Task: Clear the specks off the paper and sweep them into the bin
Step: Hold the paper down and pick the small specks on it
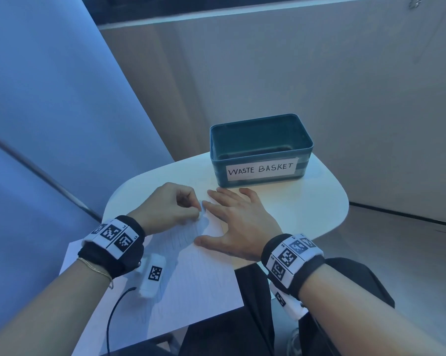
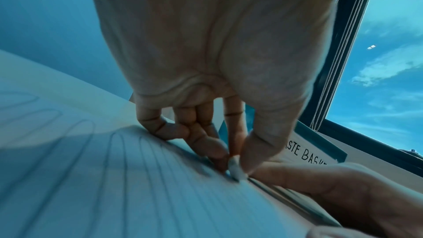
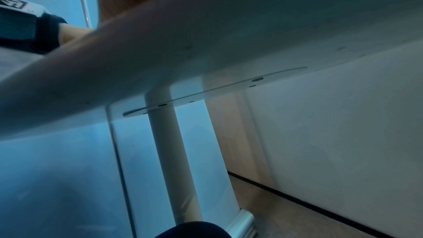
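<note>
Table (image 1: 306,201) seen bearing bin (image 1: 260,150) at far edge. Paper (image 1: 191,278) lain nearer, bin straight beyond it. Right hand (image 1: 238,222) pressed flat on paper, fingers straight. Left hand (image 1: 165,206) curled, small white piece (image 2: 235,168), likely eraser, pinched against paper. Specks too small to be made out.

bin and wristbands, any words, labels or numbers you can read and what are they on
"WASTE BASKET": handwritten on the white paper label stuck to the front of the teal bin.
"ASTE BASK": the same label, partly cut off, in the left wrist view.
Wristband markers: black-and-white square codes; the tiny letters beside them are too small to read.
Paper: faint pencil lines only, no words.
</note>
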